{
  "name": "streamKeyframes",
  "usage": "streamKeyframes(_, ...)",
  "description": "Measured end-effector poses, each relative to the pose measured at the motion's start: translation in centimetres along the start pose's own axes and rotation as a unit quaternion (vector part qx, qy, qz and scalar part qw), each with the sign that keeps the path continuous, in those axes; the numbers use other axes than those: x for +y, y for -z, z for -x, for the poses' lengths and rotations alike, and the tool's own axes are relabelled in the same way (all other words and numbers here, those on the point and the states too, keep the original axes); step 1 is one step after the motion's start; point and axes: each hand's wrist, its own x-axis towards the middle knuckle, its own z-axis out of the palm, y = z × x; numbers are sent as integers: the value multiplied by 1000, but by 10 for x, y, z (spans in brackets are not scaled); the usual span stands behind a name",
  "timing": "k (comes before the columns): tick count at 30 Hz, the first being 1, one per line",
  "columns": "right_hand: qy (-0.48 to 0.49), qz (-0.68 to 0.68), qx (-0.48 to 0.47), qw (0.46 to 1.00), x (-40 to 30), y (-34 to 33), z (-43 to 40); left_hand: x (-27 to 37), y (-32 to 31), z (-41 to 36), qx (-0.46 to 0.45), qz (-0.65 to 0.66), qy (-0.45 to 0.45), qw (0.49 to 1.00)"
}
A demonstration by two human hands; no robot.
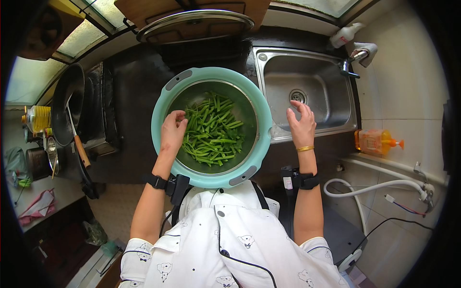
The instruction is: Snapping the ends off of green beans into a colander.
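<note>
A mint-green plastic basin [264, 144] with grey handle grips stands in front of me on the dark counter. Inside it sits a stainless steel bowl [248, 108] holding a heap of cut green vegetable stems [212, 129] with some leaves. My left hand [174, 129] hovers over the bowl's left side beside the stems, fingers loosely curled and apart, with nothing visible in it. Over the near part of the steel sink [317, 81], my right hand [302, 120] is raised with thumb and fingers spread, holding nothing. A gold bracelet circles that wrist.
At the left, a wok [68, 108] with a wooden-handled spatula [81, 151] stands by the stove [104, 108]. A glass lid [196, 27] leans at the back. The faucet [347, 68] and a white bottle [345, 36] are beyond the sink; an orange pump bottle [376, 141] is rightward.
</note>
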Motion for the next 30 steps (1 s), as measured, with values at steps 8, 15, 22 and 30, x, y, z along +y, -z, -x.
streamKeyframes(8, 44, -16, -31, 998, -20, -25, 20, -38, -28, -9, -74, -167, 33, 983)
streamKeyframes(15, 67, -34, -46, 996, -28, -37, 30, -5, -25, 4, -248, -32, 44, 967)
streamKeyframes(22, 119, -73, -61, 988, -44, -48, 39, 9, 4, 2, -261, 177, 104, 943)
streamKeyframes(30, 127, -85, -93, 984, -50, -56, 47, -4, 0, 8, -171, -141, 9, 975)
